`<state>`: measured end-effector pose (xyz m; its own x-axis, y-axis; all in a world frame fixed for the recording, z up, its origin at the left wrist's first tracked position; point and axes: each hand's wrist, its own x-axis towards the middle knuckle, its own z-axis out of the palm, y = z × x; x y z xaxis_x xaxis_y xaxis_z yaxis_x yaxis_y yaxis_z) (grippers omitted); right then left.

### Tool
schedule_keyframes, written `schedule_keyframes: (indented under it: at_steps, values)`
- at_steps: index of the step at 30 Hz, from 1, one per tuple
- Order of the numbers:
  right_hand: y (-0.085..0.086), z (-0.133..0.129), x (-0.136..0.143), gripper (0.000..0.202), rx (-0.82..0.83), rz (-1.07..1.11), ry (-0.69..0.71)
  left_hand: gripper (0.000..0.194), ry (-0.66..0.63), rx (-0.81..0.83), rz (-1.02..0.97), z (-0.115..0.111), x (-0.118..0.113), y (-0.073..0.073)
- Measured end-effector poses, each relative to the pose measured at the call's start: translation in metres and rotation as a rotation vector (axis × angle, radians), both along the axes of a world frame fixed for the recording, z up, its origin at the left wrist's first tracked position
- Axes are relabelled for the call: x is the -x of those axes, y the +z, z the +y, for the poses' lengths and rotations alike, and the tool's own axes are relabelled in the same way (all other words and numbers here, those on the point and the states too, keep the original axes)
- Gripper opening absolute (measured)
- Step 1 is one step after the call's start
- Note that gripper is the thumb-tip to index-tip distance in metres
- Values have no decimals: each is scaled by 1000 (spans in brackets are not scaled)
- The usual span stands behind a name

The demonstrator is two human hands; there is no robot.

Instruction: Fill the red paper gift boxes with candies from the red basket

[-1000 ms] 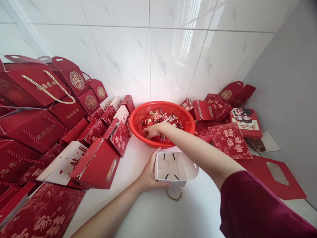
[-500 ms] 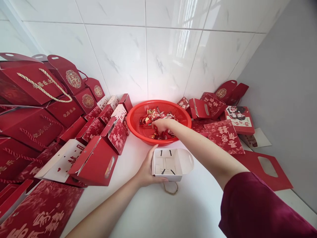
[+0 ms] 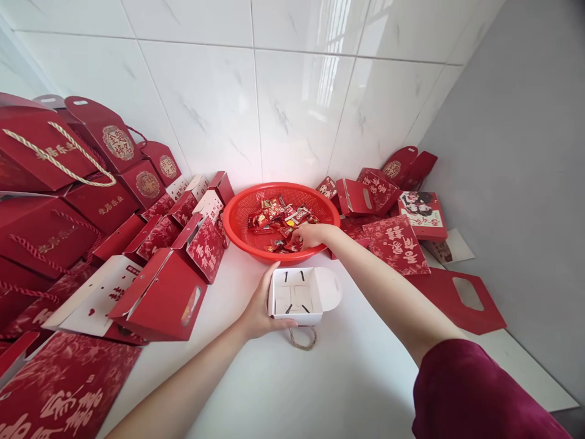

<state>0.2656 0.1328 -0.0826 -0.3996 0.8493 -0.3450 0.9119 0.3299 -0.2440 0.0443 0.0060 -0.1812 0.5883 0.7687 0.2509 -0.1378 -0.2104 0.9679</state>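
My left hand [image 3: 261, 310] holds a small white box [image 3: 297, 295] by its left side, thumb along the near edge and fingers at the far corner. The box stands open with nothing inside but black ribbon or cord ends; its rounded flap is folded out to the right and a twine handle [image 3: 303, 339] lies in front. Behind it is a red plastic basket [image 3: 237, 235] with red-wrapped candies [image 3: 273, 210]. My right hand [image 3: 311, 236] reaches in over the basket's near right rim, its fingers curled down at the candies. What its fingertips hold is hidden.
Red gift boxes [image 3: 159, 296] with rope handles are stacked along the left. More red boxes [image 3: 354, 196] and flat red cartons [image 3: 397, 244] lie at the right, against the grey side wall. A white tiled wall [image 3: 205, 103] rises behind the basket.
My right hand has shifted toward the near right part of the basket, uncovering more candies. The whole view has moved slightly, and my left hand still holds the white box.
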Motion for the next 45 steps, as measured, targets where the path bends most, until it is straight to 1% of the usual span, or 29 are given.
schedule_keyframes:
  at_steps: [3,5,8,10,13,14,18,21,24,27,30,33,36,39,45]
  values:
    - [-6,4,4,62,21,-28,-10,122,2,-6,5,0,0,0]
    - [-12,8,9,65,21,-40,-26,122,-2,-13,-1,1,0,-1]
    - [-18,15,12,64,-1,-19,-47,124,-12,-8,-15,1,1,-2]
    - [-19,18,8,56,-33,29,-68,124,-20,8,-21,2,1,-3]
    - [-15,18,-2,26,-115,134,-129,124,-26,32,-31,2,1,-5]
    - [-14,16,-4,19,-150,174,-146,124,-28,35,-36,2,1,-5]
    - [-8,0,-10,20,-289,361,-180,123,-39,43,-63,2,0,-5]
    - [-5,-18,-12,18,-343,516,-222,123,-34,51,-64,2,-1,-3]
    - [-3,-34,-15,21,-310,660,-238,122,-41,51,-66,2,-2,-1]
    - [-2,-43,-18,24,-211,767,-190,121,-39,48,-68,1,-2,1]
    - [-1,-45,-21,27,-103,892,-141,119,-15,40,-46,-2,-2,2]
    - [0,-46,-26,28,10,1062,-134,118,0,43,-26,-3,-1,1]
    - [4,-50,-35,28,77,1107,-96,118,5,57,-14,-3,1,1]
    - [12,-58,-45,27,88,1090,-61,119,4,65,-2,-3,2,1]
    - [36,-86,-56,20,-42,1027,-75,120,-29,93,-33,-3,0,2]
